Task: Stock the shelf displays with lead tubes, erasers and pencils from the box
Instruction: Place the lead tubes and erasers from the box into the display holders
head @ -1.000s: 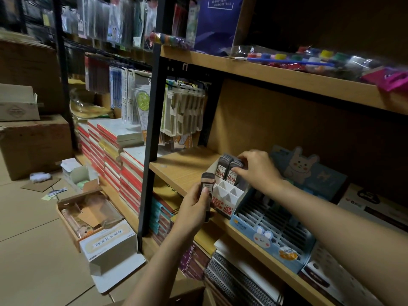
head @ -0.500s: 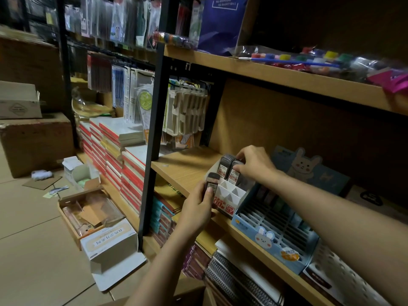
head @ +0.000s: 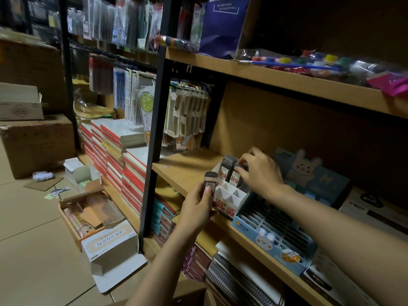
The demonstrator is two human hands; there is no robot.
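Head view: two hands work at a white divided display box (head: 229,200) on the wooden shelf (head: 183,171). Left hand (head: 196,206) grips one dark lead tube (head: 209,181) upright, just in front of the box. Right hand (head: 260,173) pinches the top of another tube (head: 236,175) standing in a back compartment, beside a neighbouring row of tubes (head: 225,167). One blue rabbit display (head: 284,241) stands just right of the box.
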